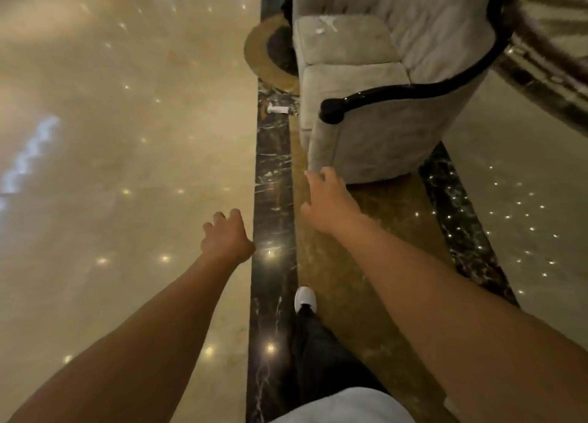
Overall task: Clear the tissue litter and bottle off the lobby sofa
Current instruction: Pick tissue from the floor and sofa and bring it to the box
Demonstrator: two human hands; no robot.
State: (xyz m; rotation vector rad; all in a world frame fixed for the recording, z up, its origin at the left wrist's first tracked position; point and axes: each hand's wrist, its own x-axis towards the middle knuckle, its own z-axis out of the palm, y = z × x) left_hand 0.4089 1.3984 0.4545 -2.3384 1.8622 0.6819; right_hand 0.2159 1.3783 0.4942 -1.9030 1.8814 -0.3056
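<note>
A grey upholstered sofa [350, 82] with a glossy black curved arm rail stands ahead at the upper right. White tissue scraps [323, 25] lie on its far seat cushion. A white bottle [279, 108] lies on its side on the dark marble strip of floor just left of the sofa's front. My left hand [226, 235] reaches forward over the floor with loosely curled fingers, holding nothing. My right hand [324, 200] stretches toward the sofa's near end, fingers apart and empty, a little short of the armrest base.
Polished beige marble floor [127, 136] spreads to the left with light reflections. A dark marble border strip [270, 184] runs forward. A round gold-rimmed dark table base [273, 53] stands beside the sofa's far seat. My white shoe [304, 297] steps along the strip.
</note>
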